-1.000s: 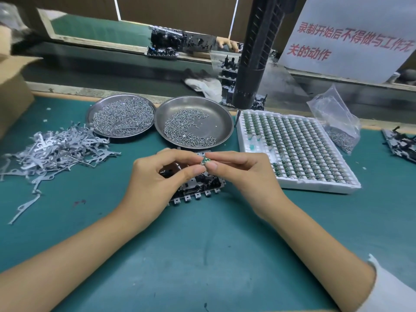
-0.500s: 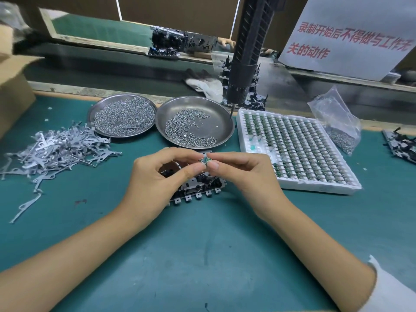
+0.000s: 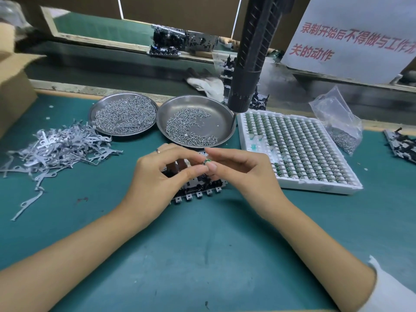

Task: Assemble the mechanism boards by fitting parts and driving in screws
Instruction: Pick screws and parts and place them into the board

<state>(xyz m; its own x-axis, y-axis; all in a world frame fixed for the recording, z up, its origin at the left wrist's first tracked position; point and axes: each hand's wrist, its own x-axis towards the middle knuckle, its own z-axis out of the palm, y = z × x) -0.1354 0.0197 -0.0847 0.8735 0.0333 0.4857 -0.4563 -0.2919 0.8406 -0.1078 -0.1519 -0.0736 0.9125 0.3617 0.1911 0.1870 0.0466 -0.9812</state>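
A black and metal mechanism board (image 3: 198, 188) lies on the green mat, mostly hidden under my hands. Just above it, my left hand (image 3: 162, 183) and my right hand (image 3: 243, 174) meet fingertip to fingertip and pinch one small green and metal part (image 3: 206, 161) between them. A white tray (image 3: 292, 152) full of the same green parts sits to the right. Two round steel dishes hold screws, one at the back left (image 3: 123, 115) and one behind my hands (image 3: 195, 124). The black electric screwdriver (image 3: 249, 64) hangs over the right dish and the tray's corner.
A heap of thin grey metal levers (image 3: 58, 147) covers the mat at left. A plastic bag of screws (image 3: 337, 122) lies right of the tray, another board (image 3: 403, 145) at the far right edge. A cardboard box (image 3: 11, 86) stands far left. A conveyor with more assemblies runs behind.
The hanging screwdriver swung left and then back to the right. My hands stay together over the board, with the fingers slightly reshuffled around the small part.
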